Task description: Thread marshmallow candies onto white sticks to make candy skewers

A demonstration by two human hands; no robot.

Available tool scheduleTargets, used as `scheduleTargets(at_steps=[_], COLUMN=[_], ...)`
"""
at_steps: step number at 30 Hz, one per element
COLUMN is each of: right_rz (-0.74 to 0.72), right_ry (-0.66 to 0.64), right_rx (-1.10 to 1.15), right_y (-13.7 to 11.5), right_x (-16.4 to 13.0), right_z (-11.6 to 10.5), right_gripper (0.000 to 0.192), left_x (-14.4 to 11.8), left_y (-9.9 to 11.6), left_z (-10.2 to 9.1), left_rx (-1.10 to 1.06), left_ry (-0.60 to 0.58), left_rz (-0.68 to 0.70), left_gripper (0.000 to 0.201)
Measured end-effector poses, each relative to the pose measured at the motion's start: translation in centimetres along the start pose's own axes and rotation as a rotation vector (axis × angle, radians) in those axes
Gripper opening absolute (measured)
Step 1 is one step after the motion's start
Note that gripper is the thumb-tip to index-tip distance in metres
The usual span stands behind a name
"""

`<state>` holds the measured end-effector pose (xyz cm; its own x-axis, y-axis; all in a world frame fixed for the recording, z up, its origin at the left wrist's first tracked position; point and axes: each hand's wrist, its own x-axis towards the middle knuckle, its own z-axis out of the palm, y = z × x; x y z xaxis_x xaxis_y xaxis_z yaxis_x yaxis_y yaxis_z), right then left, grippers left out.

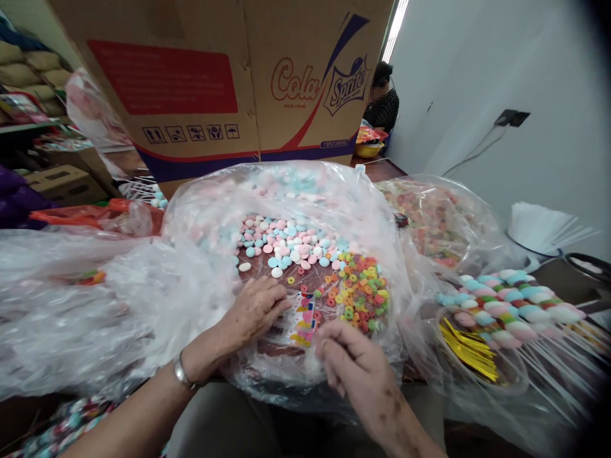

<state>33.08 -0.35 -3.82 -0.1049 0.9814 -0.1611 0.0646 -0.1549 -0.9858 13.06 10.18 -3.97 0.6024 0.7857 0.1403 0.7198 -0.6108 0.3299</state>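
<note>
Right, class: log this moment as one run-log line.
left hand: on plastic sheet beside ring candies | right hand: fingers pinched, contents unclear | finished skewers at right

Round candies [286, 245] are pink, blue & white; ring candies [360, 292] are red, green, yellow & orange. Big box [229, 83] is brown w/ a red patch and blue & red stripes. Candy sticks [510, 305] go pink, blue, green & white; twist ties [470, 350] are shiny gold.
</note>
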Motion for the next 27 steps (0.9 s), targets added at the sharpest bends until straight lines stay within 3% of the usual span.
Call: scheduleTargets(at_steps=[3, 5, 8, 10, 13, 15, 18, 23, 27], right_rz=[-0.14, -0.156, -0.175, -0.245, -0.341, -0.378, -0.457, -0.739, -0.852], right_ry=[0.277, 0.256, 0.141, 0.114, 0.071, 0.065, 0.074, 0.211, 0.324], right_rx=[-0.025, -0.06, -0.17, -0.248, -0.344, -0.397, -0.457, -0.633, -0.76], right_y=[0.3, 0.4, 0.4, 0.1, -0.5, -0.7, -0.8, -0.2, -0.1], right_x=[1.7, 2.4, 2.4, 2.0, 1.4, 1.1, 0.9, 0.9, 0.8], right_z=[-0.8, -1.0, -1.2, -1.3, -1.9, -2.3, -2.6, -2.7, -2.5], right_gripper=[0.031, 0.037, 0.022, 0.018, 0.014, 0.013, 0.013, 0.023, 0.034], left_x=[-0.6, -1.0, -1.4, -1.5, -1.3, -1.2, -0.9, -0.8, -0.9], left_y=[1.1, 1.9, 3.0, 3.5, 3.9, 4.1, 4.2, 4.6, 4.8], left_z=[-0.3, -0.3, -0.3, -0.6, -1.2, -1.4, -1.2, -0.7, -0.6], left_rx=[-0.091, -0.157, -0.233, -0.291, -0.357, -0.372, -0.386, -0.422, -0.448], left_ry=[0.132, 0.194, 0.189, 0.169, 0.073, -0.002, -0.083, -0.08, -0.122], left_rz=[0.128, 0.206, 0.23, 0.227, 0.278, 0.259, 0.147, 0.225, 0.218], left_gripper=[0.034, 0.036, 0.031, 0.019, 0.024, 0.009, 0.021, 0.026, 0.034])
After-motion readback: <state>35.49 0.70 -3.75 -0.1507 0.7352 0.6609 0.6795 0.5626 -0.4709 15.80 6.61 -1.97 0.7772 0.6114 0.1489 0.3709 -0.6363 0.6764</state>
